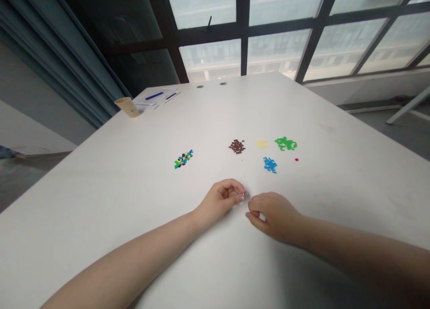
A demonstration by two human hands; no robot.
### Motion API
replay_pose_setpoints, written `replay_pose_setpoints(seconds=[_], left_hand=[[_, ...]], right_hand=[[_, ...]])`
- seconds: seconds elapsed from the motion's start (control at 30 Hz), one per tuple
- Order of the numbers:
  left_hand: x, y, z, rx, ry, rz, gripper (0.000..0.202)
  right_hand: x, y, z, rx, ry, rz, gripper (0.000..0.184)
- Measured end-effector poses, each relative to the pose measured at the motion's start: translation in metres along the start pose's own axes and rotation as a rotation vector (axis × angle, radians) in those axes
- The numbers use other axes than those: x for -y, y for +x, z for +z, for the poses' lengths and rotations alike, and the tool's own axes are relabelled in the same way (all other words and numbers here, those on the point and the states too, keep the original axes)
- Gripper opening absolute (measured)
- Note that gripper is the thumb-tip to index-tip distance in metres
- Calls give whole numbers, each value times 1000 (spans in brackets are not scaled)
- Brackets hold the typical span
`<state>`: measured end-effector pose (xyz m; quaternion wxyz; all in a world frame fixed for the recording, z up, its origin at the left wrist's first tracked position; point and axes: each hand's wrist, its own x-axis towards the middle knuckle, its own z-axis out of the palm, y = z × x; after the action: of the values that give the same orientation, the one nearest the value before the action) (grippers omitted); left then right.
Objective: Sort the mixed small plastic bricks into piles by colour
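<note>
Above the near part of the white table, my left hand (225, 198) pinches thumb and forefinger around something tiny and greyish, too small to name. Close beside it on the right, my right hand (276, 214) is curled with its fingertips drawn together; anything between them is hidden. Just beyond the hands lie small flat pieces sorted by colour: a brown pile (237, 146), a pale yellow pile (261, 144), a green pile (285, 143) and a blue pile (270, 165). A single red piece (296, 159) sits apart. Further left rests a mixed-colour strip of pieces (183, 159).
The white table (134, 179) stretches toward the windows. At its far left edge stand a beige paper cup (127, 107) and papers (148, 104) with a blue pen (154, 96) on top. A blue-grey curtain (63, 45) hangs at the left.
</note>
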<state>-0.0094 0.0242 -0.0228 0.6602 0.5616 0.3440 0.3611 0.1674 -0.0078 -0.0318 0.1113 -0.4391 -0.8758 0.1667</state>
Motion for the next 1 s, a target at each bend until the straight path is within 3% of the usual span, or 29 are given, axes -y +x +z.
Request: replay_pose_setpoints(seconds=[0.13, 0.3, 0.43, 0.53, 0.73, 1.0], left_hand=[[0, -2, 1, 32, -26, 16, 13], [0, -2, 1, 45, -6, 45, 15], [-1, -3, 2, 44, 27, 81, 15], [-2, -3, 2, 44, 44, 85, 15], [1, -3, 1, 63, 78, 115, 11], [1, -2, 1, 56, 157, 84, 11]], right_hand=[[-1, 1, 1, -62, 85, -9, 24], [-3, 3, -2, -255, 322, 28, 17], [-1, 2, -4, -390, 415, -4, 4], [1, 0, -5, -443, 433, -36, 7], [1, 1, -6, -492, 419, -52, 6], [1, 0, -6, -427, 388, 4, 10]])
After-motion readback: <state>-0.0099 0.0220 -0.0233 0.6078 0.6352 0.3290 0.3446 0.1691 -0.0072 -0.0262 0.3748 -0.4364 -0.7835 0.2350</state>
